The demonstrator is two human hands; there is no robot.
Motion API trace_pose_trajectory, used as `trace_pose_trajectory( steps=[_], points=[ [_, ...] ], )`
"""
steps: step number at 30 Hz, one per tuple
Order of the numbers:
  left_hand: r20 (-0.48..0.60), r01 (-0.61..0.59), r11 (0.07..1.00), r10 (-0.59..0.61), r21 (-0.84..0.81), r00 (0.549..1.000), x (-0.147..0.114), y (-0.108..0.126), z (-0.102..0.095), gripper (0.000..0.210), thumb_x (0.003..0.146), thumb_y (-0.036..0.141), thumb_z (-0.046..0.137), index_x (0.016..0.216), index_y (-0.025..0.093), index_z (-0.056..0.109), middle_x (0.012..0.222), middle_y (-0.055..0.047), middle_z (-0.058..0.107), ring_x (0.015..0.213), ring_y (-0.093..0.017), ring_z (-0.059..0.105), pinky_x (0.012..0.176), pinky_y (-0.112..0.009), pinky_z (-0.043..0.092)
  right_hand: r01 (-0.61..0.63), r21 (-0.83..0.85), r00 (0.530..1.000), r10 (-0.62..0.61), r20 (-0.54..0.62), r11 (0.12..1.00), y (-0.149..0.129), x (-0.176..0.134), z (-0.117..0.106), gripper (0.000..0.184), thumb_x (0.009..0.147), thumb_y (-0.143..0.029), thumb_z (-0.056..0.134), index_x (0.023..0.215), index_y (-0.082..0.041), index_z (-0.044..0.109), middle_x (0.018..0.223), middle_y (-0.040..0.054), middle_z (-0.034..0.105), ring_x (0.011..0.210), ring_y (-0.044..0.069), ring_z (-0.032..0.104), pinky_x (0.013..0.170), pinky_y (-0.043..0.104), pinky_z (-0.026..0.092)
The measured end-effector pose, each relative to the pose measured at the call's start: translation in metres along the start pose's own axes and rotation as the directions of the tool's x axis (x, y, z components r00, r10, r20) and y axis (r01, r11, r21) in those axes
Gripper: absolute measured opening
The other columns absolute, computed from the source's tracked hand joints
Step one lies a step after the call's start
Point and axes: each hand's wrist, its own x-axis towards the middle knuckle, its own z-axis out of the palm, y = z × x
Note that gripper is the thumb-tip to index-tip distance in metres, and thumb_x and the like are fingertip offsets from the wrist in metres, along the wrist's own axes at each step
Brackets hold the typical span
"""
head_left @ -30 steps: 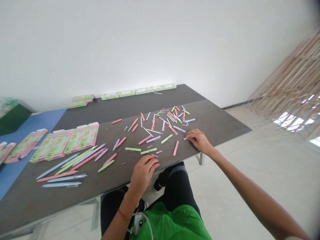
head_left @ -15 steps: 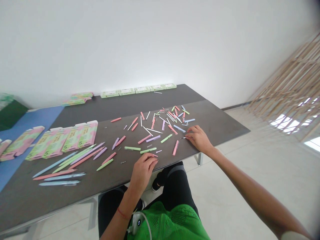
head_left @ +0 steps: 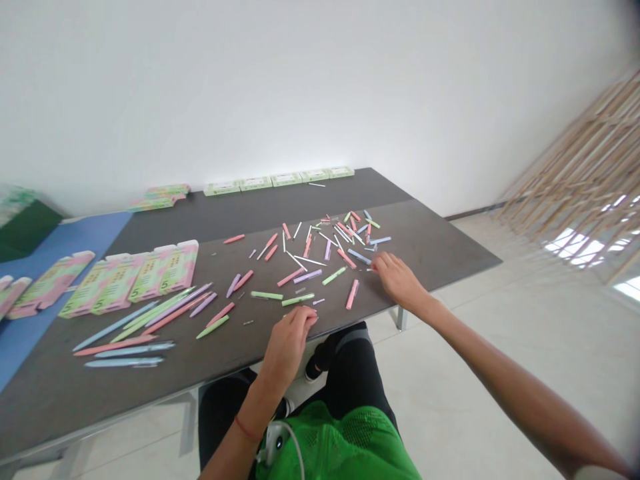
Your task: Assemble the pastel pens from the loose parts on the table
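Note:
My left hand (head_left: pixel 289 337) is closed in a pinch at the table's front edge. The small pink pen part seen in its fingers earlier is hidden now. Just beyond it lie a green pen barrel (head_left: pixel 298 300) and a small purple pen part (head_left: pixel 319 302). My right hand (head_left: pixel 397 277) is closed near the table's right side, its fingertips pressed together. A thin pale bit shows beside them; what they hold is too small to tell. A pink pen barrel (head_left: pixel 353 295) lies between my hands, and a blue barrel (head_left: pixel 360 257) is close to the right fingertips.
Several white refills (head_left: pixel 310 261) and coloured barrels are scattered over the dark table (head_left: pixel 440 247). Longer pens, such as a blue one (head_left: pixel 125 362), lie at left, beside flat pen boxes (head_left: pixel 180 267). More boxes (head_left: pixel 255 183) line the wall. A green bin (head_left: pixel 27 230) stands far left.
My left fingers have closed over the small pink pen part, which no longer shows. My right hand has turned slightly, and the thin dark-tipped piece at its fingertips is mostly out of sight.

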Motion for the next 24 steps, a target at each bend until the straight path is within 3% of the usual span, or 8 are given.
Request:
trace_pose_trajectory(
  steps=[3,6,8,10,16,19,22,24],
  points=[
    [-0.009,0.032,0.989,-0.034,-0.142,0.999,0.014,0.018,-0.001,0.009,0.101,0.020,0.064,0.097,0.023,0.071,0.094,-0.001,0.080,0.084,-0.018,0.076,0.081,-0.029,0.060,-0.021,0.266,1.000,0.020,0.008,0.964,-0.019,-0.006,-0.003,0.022,0.109,-0.025,0.038,0.105,-0.019,0.059,0.082,0.0046,0.067,0.072,0.019,0.059,0.070,0.031,0.046],
    [-0.026,0.093,0.951,-0.105,-0.294,0.994,0.034,0.039,0.002,0.005,0.095,0.018,0.072,0.097,0.023,0.073,0.090,0.001,0.082,0.079,-0.016,0.078,0.076,-0.026,0.062,-0.129,0.734,0.991,0.111,0.074,0.667,-0.047,-0.013,-0.005,0.026,0.102,-0.045,0.061,0.107,-0.019,0.065,0.076,0.0001,0.068,0.067,0.016,0.060,0.063,0.027,0.045],
    [-0.026,0.107,0.934,-0.124,-0.340,0.992,0.045,0.050,0.005,0.004,0.092,0.020,0.075,0.094,0.023,0.072,0.088,0.001,0.082,0.076,-0.016,0.078,0.073,-0.025,0.063,-0.217,0.846,0.976,0.131,0.175,0.488,-0.064,-0.017,-0.006,0.033,0.088,-0.050,0.079,0.098,-0.018,0.073,0.078,0.0014,0.072,0.071,0.017,0.064,0.068,0.029,0.047],
    [-0.023,0.098,0.937,-0.112,-0.336,0.993,0.053,0.057,0.007,0.006,0.091,0.022,0.077,0.090,0.023,0.071,0.086,0.001,0.082,0.073,-0.016,0.077,0.072,-0.026,0.064,-0.273,0.871,0.961,0.157,0.227,0.409,-0.076,-0.020,-0.008,0.035,0.080,-0.052,0.086,0.085,-0.018,0.079,0.078,0.0033,0.075,0.074,0.019,0.065,0.072,0.031,0.049],
    [-0.011,-0.005,0.972,0.002,-0.234,1.000,0.060,0.062,0.011,0.007,0.095,0.027,0.073,0.089,0.023,0.072,0.086,0.000,0.081,0.073,-0.016,0.076,0.075,-0.029,0.063,-0.324,0.880,0.942,0.203,0.267,0.348,-0.075,-0.027,-0.010,0.042,0.074,-0.058,0.088,0.073,-0.017,0.082,0.071,0.0041,0.075,0.069,0.019,0.062,0.069,0.032,0.047],
    [0.084,-0.094,0.975,0.113,-0.201,0.990,0.072,0.064,0.011,0.008,0.095,0.027,0.074,0.088,0.023,0.072,0.087,0.000,0.081,0.077,-0.016,0.075,0.076,-0.027,0.060,-0.333,0.896,0.935,0.228,0.273,0.293,-0.066,-0.029,-0.009,0.043,0.073,-0.058,0.088,0.072,-0.016,0.080,0.067,0.0024,0.072,0.065,0.016,0.057,0.065,0.030,0.043],
    [0.251,-0.131,0.976,0.173,-0.174,0.953,0.103,0.060,0.011,0.013,0.094,0.035,0.077,0.090,0.023,0.074,0.087,0.001,0.080,0.078,-0.017,0.075,0.073,-0.026,0.058,-0.314,0.891,0.937,0.256,0.236,0.328,-0.052,-0.034,-0.009,0.044,0.079,-0.060,0.083,0.072,-0.016,0.077,0.065,0.0004,0.067,0.062,0.014,0.051,0.063,0.028,0.038],
    [0.349,-0.091,0.991,0.120,-0.100,0.930,0.140,0.052,0.015,0.016,0.099,0.038,0.071,0.105,0.024,0.075,0.096,-0.001,0.081,0.086,-0.018,0.077,0.074,-0.025,0.058,-0.295,0.871,0.937,0.299,0.182,0.394,-0.040,-0.039,-0.010,0.047,0.085,-0.061,0.077,0.070,-0.017,0.073,0.062,-0.0009,0.061,0.061,0.013,0.046,0.061,0.028,0.035]
  ],
)
